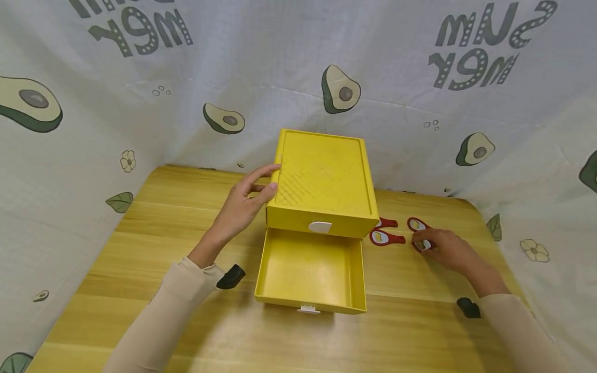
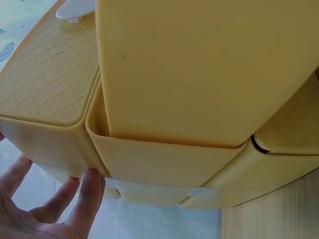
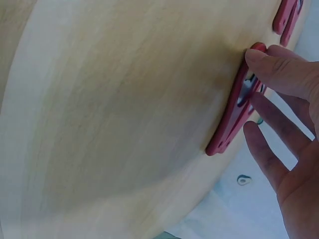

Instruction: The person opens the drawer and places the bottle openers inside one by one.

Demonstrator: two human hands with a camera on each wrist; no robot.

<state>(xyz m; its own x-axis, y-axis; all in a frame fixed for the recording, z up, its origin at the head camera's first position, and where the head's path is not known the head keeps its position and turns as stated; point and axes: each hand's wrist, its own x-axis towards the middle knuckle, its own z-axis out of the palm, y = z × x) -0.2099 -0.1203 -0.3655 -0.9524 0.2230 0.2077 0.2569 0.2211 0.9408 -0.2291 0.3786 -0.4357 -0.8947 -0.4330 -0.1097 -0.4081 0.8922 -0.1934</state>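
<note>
A yellow two-tier drawer box stands on the table, its lower drawer pulled out and bare inside. My left hand rests its fingertips against the box's left side and top edge; the left wrist view shows those fingers spread and fairly straight. To the right, my right hand pinches a red paddle-shaped piece with a white oval by its end. Edge-on in the right wrist view, this red piece has two long halves with something shiny between. Another red paddle-shaped piece lies just behind it.
Two more red paddle-shaped pieces lie beside the box's right side, one partly hidden by it. Wooden table surrounds the box. A white curtain with avocado prints hangs close behind. The upper drawer, with its white handle, is closed.
</note>
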